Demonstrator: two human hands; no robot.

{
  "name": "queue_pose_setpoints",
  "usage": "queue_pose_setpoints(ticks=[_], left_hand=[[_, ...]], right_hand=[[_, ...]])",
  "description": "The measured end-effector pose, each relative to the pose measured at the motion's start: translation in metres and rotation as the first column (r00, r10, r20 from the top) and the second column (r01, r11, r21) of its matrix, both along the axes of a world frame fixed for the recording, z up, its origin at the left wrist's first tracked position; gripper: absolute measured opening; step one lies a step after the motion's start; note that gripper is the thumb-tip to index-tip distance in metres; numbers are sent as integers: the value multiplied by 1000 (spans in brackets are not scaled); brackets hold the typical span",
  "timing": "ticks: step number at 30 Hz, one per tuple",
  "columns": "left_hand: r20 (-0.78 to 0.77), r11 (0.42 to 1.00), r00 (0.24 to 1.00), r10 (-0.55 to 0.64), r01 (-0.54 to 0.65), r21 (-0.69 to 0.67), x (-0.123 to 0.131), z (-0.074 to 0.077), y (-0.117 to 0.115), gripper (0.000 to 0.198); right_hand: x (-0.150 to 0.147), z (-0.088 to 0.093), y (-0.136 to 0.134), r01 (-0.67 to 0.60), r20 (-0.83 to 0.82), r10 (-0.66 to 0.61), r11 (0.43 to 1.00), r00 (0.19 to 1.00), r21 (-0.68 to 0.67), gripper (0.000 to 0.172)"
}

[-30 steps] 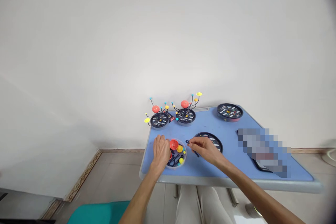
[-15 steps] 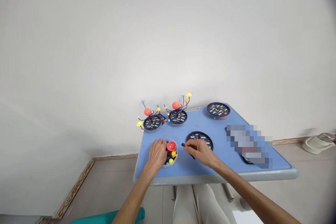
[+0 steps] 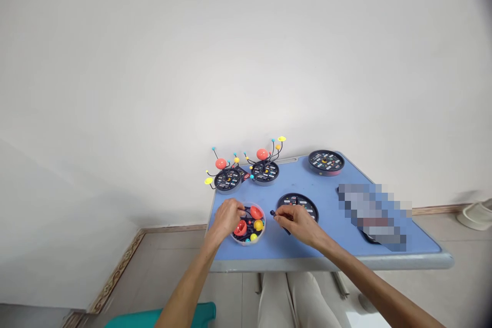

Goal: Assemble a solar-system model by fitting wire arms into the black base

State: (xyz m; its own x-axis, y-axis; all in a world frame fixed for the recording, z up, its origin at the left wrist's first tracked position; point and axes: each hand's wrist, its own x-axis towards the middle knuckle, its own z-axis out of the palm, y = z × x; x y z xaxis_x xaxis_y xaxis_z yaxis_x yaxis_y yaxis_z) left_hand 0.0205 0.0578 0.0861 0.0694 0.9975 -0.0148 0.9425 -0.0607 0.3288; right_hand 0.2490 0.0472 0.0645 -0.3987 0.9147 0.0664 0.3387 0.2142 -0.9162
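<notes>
My left hand (image 3: 227, 218) rests at the left rim of a round clear plastic tub (image 3: 249, 224), its fingertips reaching over the parts inside. The tub holds red half-spheres, a yellow ball and black pieces. My right hand (image 3: 299, 222) pinches a thin black rod (image 3: 283, 225) with a small knob at its far end. That hand sits just below a round black base (image 3: 298, 204) printed with small labels, and the rod's tip is near the tub.
Two assembled planet models on black bases (image 3: 227, 179) stand at the far left of the blue table (image 3: 292, 184). Another black disc (image 3: 326, 162) lies at the back right. A pixelated patch (image 3: 372, 218) hides something on the right. My legs are below the front edge.
My left hand has shifted left from the top of the tub, and a second red half-sphere now shows. My right hand keeps the rod. The whole view has moved slightly.
</notes>
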Motion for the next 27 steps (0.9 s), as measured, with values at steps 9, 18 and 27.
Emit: queue_pose_setpoints(ticks=[9,18,27], left_hand=[[667,970,732,140,-236,55,-4,26,-32,23],[972,962,137,192,-225,-158,63,5,-91,24],[971,968,19,237,-86,-234,87,1,-114,24]], right_hand=[[-6,15,-8,-8,-405,-97,968,909,-250,32],[-6,17,-38,8,-592,-106,986,799,-165,26],[5,8,-58,-78,-633,-83,972,769,-222,23]])
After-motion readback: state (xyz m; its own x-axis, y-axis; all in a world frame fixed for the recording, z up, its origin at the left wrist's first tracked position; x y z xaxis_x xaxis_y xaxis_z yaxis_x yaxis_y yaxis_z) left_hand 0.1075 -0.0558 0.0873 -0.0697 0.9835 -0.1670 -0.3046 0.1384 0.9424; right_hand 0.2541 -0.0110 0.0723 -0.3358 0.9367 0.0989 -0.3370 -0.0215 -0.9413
